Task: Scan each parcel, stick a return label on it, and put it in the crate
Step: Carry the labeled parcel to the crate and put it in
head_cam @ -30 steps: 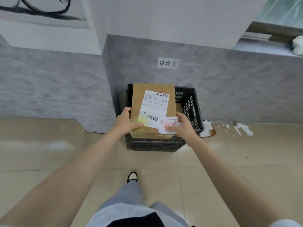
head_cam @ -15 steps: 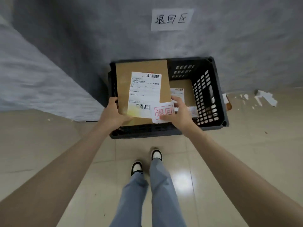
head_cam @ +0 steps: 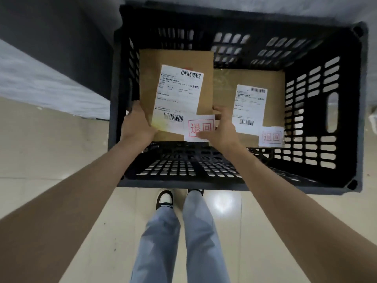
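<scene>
A brown cardboard parcel (head_cam: 175, 58) with a white shipping label and a red-stamped return label (head_cam: 199, 127) is inside the left half of the black slatted crate (head_cam: 346, 111). My left hand (head_cam: 135, 124) grips its near left corner. My right hand (head_cam: 221, 129) grips its near right edge, thumb on the return label. A second brown parcel (head_cam: 248, 78) lies on the crate floor to the right, with its own shipping label and return label (head_cam: 271, 136).
The crate stands on a beige tiled floor (head_cam: 51, 160) against a grey wall (head_cam: 40, 74). My legs and shoes (head_cam: 165, 199) are just in front of the crate's near rim.
The view has closed in on the crate. Both hands have lowered the held parcel from above the rim down inside the left side of the crate.
</scene>
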A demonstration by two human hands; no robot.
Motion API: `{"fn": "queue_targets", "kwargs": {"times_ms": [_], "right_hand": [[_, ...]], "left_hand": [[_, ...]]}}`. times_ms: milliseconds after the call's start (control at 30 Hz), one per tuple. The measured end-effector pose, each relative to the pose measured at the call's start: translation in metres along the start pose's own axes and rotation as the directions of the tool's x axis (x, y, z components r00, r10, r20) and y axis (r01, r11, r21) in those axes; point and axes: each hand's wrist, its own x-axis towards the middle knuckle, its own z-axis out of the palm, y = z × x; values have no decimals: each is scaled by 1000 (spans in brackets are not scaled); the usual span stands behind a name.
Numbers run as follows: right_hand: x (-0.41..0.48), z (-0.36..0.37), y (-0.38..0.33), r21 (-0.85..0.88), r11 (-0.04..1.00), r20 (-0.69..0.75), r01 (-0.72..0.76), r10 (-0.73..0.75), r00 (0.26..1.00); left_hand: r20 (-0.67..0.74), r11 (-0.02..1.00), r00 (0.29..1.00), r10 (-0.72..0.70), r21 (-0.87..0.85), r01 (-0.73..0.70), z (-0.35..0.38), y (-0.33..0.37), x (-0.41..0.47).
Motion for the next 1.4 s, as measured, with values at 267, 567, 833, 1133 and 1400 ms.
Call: {"fn": "queue_targets", "kwargs": {"times_ms": [267, 567, 833, 1133, 1400], "right_hand": [[56, 24, 38, -13, 1000, -29, -9, 9, 1000], [68, 26, 41, -147, 988, -10, 40, -42, 999], [24, -2, -2, -222, 970, 9, 98, -98, 995], [-106, -72, -70, -258, 954, -121, 151, -187, 975], [-270, -117, -58, -239, 970, -499, -36, -91, 862]], "left_hand": [[-6, 993, 1000, -25, 117, 26, 34, -4, 47], [-73, 986, 997, -34, 162, 45, 51, 1, 59], [91, 985, 988, 122, 114, -133, 17, 25, -2], [149, 860, 897, 416, 254, -442, -52, 88, -117], [309, 464, 585, 750, 385, -798, -88, 122, -229]]}}
